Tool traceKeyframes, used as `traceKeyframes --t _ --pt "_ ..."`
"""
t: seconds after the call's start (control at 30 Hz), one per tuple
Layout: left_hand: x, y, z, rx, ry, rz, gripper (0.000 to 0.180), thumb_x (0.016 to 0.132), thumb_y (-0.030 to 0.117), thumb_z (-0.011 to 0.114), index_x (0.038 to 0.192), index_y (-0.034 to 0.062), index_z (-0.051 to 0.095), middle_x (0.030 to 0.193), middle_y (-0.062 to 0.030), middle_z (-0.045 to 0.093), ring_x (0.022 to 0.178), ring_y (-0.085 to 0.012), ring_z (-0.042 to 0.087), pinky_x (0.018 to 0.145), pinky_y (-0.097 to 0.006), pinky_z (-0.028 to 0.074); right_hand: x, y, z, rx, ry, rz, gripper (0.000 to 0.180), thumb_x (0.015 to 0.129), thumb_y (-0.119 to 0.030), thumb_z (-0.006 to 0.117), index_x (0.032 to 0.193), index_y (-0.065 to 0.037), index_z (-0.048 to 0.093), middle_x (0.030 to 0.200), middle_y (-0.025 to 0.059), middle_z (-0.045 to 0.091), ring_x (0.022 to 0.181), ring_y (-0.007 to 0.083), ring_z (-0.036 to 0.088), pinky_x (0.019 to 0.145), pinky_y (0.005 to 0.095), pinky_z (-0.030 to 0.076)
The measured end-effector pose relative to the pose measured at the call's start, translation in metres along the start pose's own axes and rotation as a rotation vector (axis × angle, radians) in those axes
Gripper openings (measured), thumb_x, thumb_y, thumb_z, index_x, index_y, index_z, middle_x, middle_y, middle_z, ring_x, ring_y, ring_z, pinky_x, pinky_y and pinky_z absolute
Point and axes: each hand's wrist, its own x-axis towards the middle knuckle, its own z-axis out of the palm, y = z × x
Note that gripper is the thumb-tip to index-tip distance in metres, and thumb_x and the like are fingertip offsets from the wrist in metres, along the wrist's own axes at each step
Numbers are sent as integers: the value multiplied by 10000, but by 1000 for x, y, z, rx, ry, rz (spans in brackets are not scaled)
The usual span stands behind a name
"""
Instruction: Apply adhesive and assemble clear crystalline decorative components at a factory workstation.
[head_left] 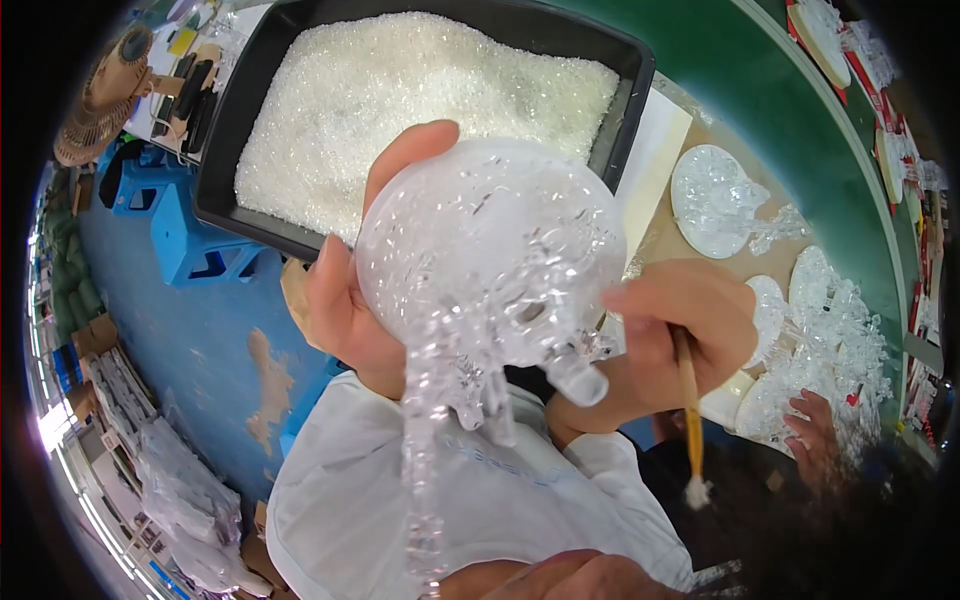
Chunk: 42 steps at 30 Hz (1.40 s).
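- The ornament [490, 230] is held up in the middle, between the person's chest and the black tray [225, 215].
- Its body is a round disc, frosty white and slightly see-through, with a smooth curved rim.
- Small glinting flecks dot the disc, thicker toward its lower part (whether they are grains or marks, I cannot tell).
- Clear, glassy stubs stand out along the lower side, one thick and blunt-ended; a long, beaded, transparent strand runs down at the left, over the white shirt [350, 500].
- The left hand [350, 310] grips the disc by its left rim, fingers and thumb spread around it.
- The right hand [690, 320] is closed around a wooden brush [688, 400], its pale tip downward; a fingertip is at the ornament's right edge (contact is unclear).
- Sparkling white grains [400, 90] fill the tray.
- Similar clear-and-white pieces [715, 200] lie on the counter [780, 120], right.
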Motion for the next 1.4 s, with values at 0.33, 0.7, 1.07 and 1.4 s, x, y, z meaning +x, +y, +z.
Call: traceKeyframes --t 0.33,0.7,1.07,1.4 --pt "4 9 -4 257 -109 -163 831 893 583 334 1429 -51 359 1323 -172 519 1212 -243 517 1019 -362 401 4 0 2 -82 -61 0 278 533 -37 659 805 -24 718 507 27 489 379 159 469 384 252 312" --pt "0 6 3 183 -7 -160 860 880 587 368 1423 -79 341 1293 -193 542 1186 -265 543 1010 -374 419 1 2 4 -27 -115 4 300 527 -59 642 820 -30 696 491 13 394 369 171 402 371 292 253" --pt "3 2 7 47 0 -126 895 859 582 432 1430 -94 294 1254 -270 553 1118 -326 600 958 -407 489 -4 8 16 -36 26 -49 243 799 -238 696 711 -17 646 451 18 393 328 135 348 375 261 219" --pt "0 4 5 37 5 -129 851 876 559 402 1440 -71 307 1286 -239 544 1164 -309 567 1001 -407 454 3 5 8 -23 -80 -76 197 810 -171 667 725 6 646 469 32 439 339 152 388 377 255 271"
